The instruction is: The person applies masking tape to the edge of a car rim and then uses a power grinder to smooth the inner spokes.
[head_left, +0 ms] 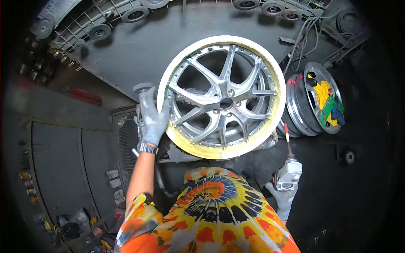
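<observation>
A silver multi-spoke alloy wheel point(222, 97) with a pale yellow masked rim lies face up in front of me. My left hand point(152, 117), in a grey glove, rests against the wheel's left edge with its fingers spread along the rim. My right hand point(282, 195), also gloved, grips a white and grey hand-held power tool point(288, 173) whose thin bit with a red and yellow tip points up toward the wheel's lower right edge, a little apart from it.
A second wheel rim point(310, 99) stands at the right, stuffed with yellow, green and blue items. A dark metal plate point(143, 46) ringed with rollers lies behind the wheel. Grey cabinets point(59, 160) are at my left, cables point(303, 38) at the upper right.
</observation>
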`<act>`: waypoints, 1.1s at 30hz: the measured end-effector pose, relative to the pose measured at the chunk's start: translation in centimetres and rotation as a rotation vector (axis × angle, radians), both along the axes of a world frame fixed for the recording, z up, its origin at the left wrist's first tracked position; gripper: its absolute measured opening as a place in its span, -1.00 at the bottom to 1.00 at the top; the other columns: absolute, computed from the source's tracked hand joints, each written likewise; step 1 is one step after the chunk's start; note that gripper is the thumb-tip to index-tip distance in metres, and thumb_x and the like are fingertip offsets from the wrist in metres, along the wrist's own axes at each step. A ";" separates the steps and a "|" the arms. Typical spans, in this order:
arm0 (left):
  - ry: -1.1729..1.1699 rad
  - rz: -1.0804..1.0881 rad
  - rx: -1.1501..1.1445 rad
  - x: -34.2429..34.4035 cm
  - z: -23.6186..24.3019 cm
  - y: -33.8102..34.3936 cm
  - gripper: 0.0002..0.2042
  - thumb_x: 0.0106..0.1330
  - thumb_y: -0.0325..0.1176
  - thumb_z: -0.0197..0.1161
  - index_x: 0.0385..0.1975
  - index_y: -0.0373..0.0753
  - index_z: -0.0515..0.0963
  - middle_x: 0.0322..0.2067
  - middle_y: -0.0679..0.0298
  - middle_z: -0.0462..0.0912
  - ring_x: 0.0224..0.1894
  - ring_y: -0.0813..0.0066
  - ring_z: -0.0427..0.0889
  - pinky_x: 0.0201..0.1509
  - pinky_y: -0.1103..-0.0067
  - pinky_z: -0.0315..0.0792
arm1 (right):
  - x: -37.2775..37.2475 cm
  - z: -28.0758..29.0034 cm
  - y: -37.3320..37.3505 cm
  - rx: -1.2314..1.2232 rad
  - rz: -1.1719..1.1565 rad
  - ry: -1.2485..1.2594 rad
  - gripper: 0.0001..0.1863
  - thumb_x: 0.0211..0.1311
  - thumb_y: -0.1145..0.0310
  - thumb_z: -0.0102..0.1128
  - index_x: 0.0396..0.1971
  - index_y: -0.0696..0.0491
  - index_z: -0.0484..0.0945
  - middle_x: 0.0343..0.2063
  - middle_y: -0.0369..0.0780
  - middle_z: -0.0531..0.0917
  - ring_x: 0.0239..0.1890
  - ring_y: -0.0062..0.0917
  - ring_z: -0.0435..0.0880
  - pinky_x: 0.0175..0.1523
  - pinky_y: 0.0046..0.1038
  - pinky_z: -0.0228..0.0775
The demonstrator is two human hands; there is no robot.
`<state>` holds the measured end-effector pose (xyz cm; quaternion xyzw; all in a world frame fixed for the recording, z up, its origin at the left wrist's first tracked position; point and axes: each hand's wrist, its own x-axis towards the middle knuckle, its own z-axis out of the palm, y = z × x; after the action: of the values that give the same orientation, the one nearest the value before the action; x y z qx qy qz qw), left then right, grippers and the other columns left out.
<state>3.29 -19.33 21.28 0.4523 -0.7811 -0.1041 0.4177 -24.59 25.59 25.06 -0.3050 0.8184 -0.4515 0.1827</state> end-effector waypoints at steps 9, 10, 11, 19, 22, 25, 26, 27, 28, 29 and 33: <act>0.301 -0.769 0.742 -1.7 4.6 9.8 -0.76 0.46 -0.47 0.32 0.06 -0.37 0.60 0.01 0.10 0.68 -0.06 0.25 0.72 0.08 0.40 0.59 | 5.6 3.9 -9.5 0.019 0.161 0.065 -0.05 -0.33 0.30 0.87 0.15 0.09 0.47 -0.04 -0.20 0.67 -0.03 -0.37 0.67 0.16 -0.29 0.56; 0.323 -0.901 1.013 -1.8 4.6 10.6 -0.73 0.48 -0.44 0.33 0.11 -0.37 0.59 0.04 0.11 0.67 0.00 0.31 0.71 0.12 0.42 0.59 | 5.9 3.8 -10.2 0.024 0.191 0.038 -0.04 -0.34 0.29 0.87 0.15 0.09 0.46 -0.04 -0.20 0.65 -0.03 -0.36 0.66 0.16 -0.29 0.55; 0.419 -0.966 1.154 -2.1 3.9 11.7 -0.65 0.49 -0.42 0.34 0.20 -0.38 0.53 0.10 0.10 0.64 0.09 0.35 0.69 0.17 0.46 0.59 | 5.7 4.5 -11.4 0.088 0.322 0.201 -0.04 -0.37 0.28 0.86 0.15 0.07 0.47 -0.01 -0.17 0.63 0.00 -0.30 0.65 0.19 -0.25 0.53; 0.621 -1.377 1.385 -6.6 0.7 11.7 -0.19 0.52 -0.28 0.35 0.59 -0.44 0.01 0.51 0.05 0.25 0.57 0.24 0.20 0.67 0.30 0.04 | 5.9 5.1 -16.6 0.043 0.596 0.278 -0.20 -0.11 0.20 0.79 0.20 0.05 0.60 0.16 -0.06 0.61 0.14 -0.17 0.68 0.29 -0.25 0.53; 0.679 -1.475 1.665 -7.1 0.7 10.7 -0.07 0.33 -0.31 0.55 0.58 -0.36 0.08 0.40 0.13 0.41 0.46 0.36 0.36 0.58 0.36 0.23 | 5.5 4.0 -17.9 0.049 0.719 0.378 -0.27 -0.07 0.25 0.75 0.17 0.04 0.63 0.16 -0.06 0.61 0.10 -0.19 0.71 0.26 -0.25 0.56; 0.615 -1.447 1.873 -7.9 1.1 9.8 -0.10 0.08 -0.46 0.69 0.46 -0.30 0.33 0.18 0.28 0.63 0.20 0.54 0.57 0.37 0.47 0.48 | 4.8 3.3 -18.0 0.074 0.698 0.292 -0.16 -0.06 0.31 0.72 0.29 0.06 0.51 0.16 -0.03 0.60 0.12 -0.16 0.72 0.22 -0.25 0.59; 0.616 -1.447 1.888 -8.4 1.5 9.3 -0.10 0.08 -0.46 0.69 0.46 -0.30 0.33 0.18 0.28 0.63 0.20 0.54 0.57 0.37 0.47 0.48 | 4.4 3.0 -17.9 0.087 0.705 0.236 -0.10 -0.06 0.32 0.72 0.33 0.07 0.44 0.16 -0.02 0.60 0.14 -0.14 0.72 0.22 -0.24 0.59; 0.588 -1.513 1.842 -8.7 2.4 8.5 -0.21 0.10 -0.44 0.66 0.37 -0.27 0.40 0.12 0.29 0.63 0.17 0.54 0.57 0.36 0.47 0.46 | 4.2 2.8 -18.0 0.091 0.703 0.221 -0.10 -0.06 0.32 0.72 0.33 0.07 0.44 0.16 -0.02 0.60 0.14 -0.14 0.72 0.22 -0.24 0.59; 0.560 -1.580 1.794 -9.2 2.8 8.0 -0.32 0.13 -0.42 0.63 0.28 -0.24 0.48 0.07 0.31 0.64 0.14 0.53 0.57 0.36 0.47 0.44 | 3.9 2.7 -18.0 0.096 0.635 0.020 -0.07 -0.07 0.33 0.73 0.35 0.08 0.40 0.17 -0.01 0.60 0.16 -0.12 0.72 0.21 -0.24 0.59; 0.539 -1.596 1.765 -9.5 2.6 7.8 -0.32 0.08 -0.44 0.66 0.25 -0.24 0.50 0.03 0.34 0.65 0.10 0.54 0.57 0.33 0.48 0.45 | 3.9 2.7 -18.2 0.103 0.561 -0.178 -0.03 -0.07 0.33 0.73 0.37 0.10 0.35 0.19 0.01 0.59 0.18 -0.11 0.71 0.20 -0.25 0.60; 0.560 -1.643 1.692 -10.7 1.6 6.9 -0.35 0.09 -0.44 0.67 0.21 -0.23 0.50 0.00 0.36 0.65 0.06 0.54 0.58 0.28 0.49 0.49 | 3.5 3.0 -19.1 0.137 0.499 -0.322 -0.05 -0.07 0.34 0.74 0.34 0.13 0.35 0.20 0.01 0.59 0.19 -0.13 0.71 0.23 -0.25 0.58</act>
<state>-7.41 -12.42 22.85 -0.0866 -0.4029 -0.9100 -0.0461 -21.10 6.49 28.03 -0.4081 0.7071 -0.3789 0.4357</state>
